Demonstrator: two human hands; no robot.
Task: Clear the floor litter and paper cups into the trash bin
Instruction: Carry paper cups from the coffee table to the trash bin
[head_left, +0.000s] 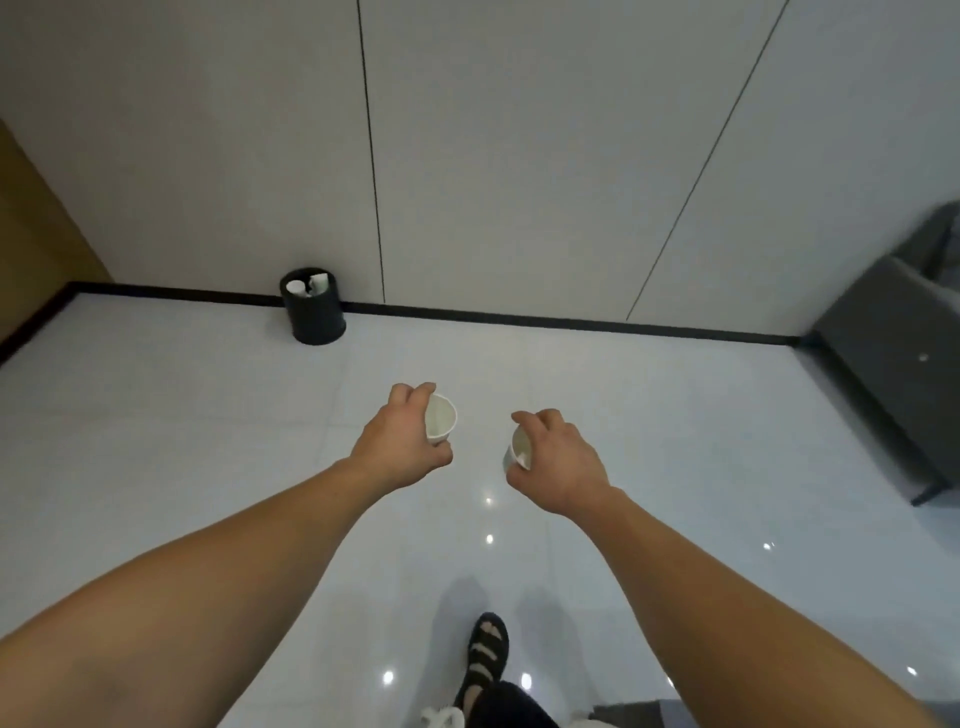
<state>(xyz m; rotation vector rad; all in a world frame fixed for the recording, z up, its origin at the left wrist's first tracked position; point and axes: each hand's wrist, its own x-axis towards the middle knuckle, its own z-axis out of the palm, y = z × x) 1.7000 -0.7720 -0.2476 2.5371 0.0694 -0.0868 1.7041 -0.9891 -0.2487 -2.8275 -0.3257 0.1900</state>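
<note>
My left hand (397, 441) grips a white paper cup (440, 418), its mouth turned to the right. My right hand (558, 460) holds a second white paper cup (518, 451), mouth facing left, fingers curled over its rim. Both hands are stretched out in front of me above the glossy white floor. A black round trash bin (316, 317) stands against the wall at the far left, well ahead of both hands. White cups and paper show inside its rim.
A dark grey sofa (898, 353) stands along the right side. A wooden panel (36, 228) rises at the far left. My foot in a black sandal (487, 654) is at the bottom centre. Open white floor lies between me and the bin.
</note>
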